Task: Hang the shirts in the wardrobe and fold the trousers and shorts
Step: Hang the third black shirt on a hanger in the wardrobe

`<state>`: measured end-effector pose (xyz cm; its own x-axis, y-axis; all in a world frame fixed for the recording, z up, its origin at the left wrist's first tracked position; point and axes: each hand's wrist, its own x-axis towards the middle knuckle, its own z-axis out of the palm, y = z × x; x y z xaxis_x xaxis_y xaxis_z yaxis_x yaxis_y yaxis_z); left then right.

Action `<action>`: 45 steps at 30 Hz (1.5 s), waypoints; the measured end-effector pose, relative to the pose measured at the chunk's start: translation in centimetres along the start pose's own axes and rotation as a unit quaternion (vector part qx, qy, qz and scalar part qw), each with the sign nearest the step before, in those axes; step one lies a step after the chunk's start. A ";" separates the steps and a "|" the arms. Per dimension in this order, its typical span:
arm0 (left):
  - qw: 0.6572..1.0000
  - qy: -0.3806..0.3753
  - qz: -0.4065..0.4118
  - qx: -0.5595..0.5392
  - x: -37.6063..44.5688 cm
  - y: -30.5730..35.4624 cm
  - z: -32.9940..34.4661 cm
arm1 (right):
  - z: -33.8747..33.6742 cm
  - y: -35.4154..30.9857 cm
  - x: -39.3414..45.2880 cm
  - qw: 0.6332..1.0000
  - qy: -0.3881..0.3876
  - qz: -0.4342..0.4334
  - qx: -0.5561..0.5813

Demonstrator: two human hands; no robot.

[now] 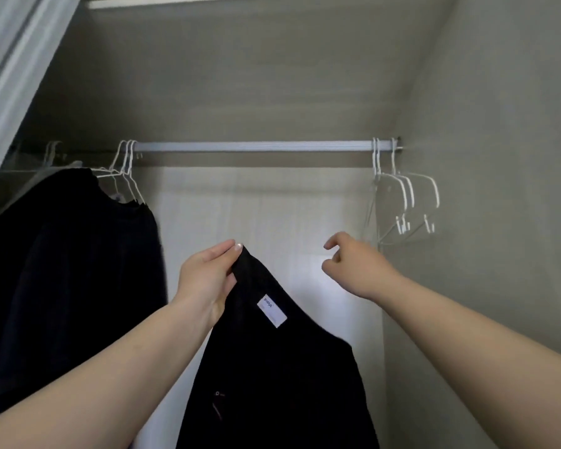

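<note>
L hand [204, 280] held black shirt [272, 367], grip pinching its collar. R hand [353, 267] was loose, holding nothing. White hangers [405, 196] hung just above-right of it.

A black fabric shirt [272, 367] with a small white neck label hangs limp in front of the open wardrobe, pinched at its collar edge and held up. More dark garments [68, 254] hang on white wire hangers [127, 170] at the left end of the white wardrobe rail [256, 146]; empty white hangers [405, 196] hang at the right end.

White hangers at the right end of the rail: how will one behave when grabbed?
Probably light and springy: the hangers look like thin wire. Likely to swing on the rail, hanging by narrow hooks. Bunched together, so pulling one may drag or snag a neighbour; the right hand is below them, empty.
</note>
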<state>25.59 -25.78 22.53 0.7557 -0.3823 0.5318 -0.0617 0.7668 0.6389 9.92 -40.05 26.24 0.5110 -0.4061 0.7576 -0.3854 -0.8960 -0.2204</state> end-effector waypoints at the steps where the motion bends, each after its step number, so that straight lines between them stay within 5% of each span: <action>1: 1.000 -0.005 -0.006 0.002 0.8 -0.4 0.1 | -1.0 -0.4 0.9 0.998 0.036 -0.022 -0.054; 4: 1.000 -0.021 -0.017 0.007 2.0 -1.3 0.6 | -4.5 -1.1 3.4 0.962 0.135 -0.068 -0.228; 7: 0.999 -0.028 -0.016 -0.001 3.3 -1.6 0.9 | -7.3 -1.7 5.0 0.847 0.226 -0.159 -0.455; 9: 0.999 -0.036 -0.015 0.000 4.1 -1.4 1.2 | -8.8 -1.9 5.2 0.791 0.214 -0.133 -0.557; 13: 0.998 -0.057 -0.013 -0.005 5.2 -0.7 1.6 | -10.5 -1.7 5.0 0.820 0.137 0.025 -0.555; 18: 0.997 -0.077 -0.005 -0.018 6.3 0.2 1.7 | -11.2 -1.9 4.8 0.826 0.120 0.067 -0.546; 22: 0.996 -0.082 -0.003 -0.017 6.8 0.7 1.2 | -11.4 -2.0 5.4 0.889 0.165 0.119 -0.410; 25: 0.997 -0.080 -0.003 -0.016 6.9 0.8 0.6 | -11.2 -2.2 6.2 0.907 0.221 0.092 -0.348; 32: 0.998 -0.056 -0.008 0.017 8.1 0.8 -2.0 | -10.3 -2.4 5.5 0.866 0.236 0.004 -0.441; 45: 0.971 0.099 0.087 0.201 11.0 -0.8 -9.0 | -6.3 -0.7 3.3 0.930 0.253 -0.104 -0.244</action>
<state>39.82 -26.00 22.89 0.8194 -0.1276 0.5589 -0.4189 0.5322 0.7357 7.00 -39.62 32.74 0.2348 0.0138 0.9719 -0.6845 -0.7076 0.1754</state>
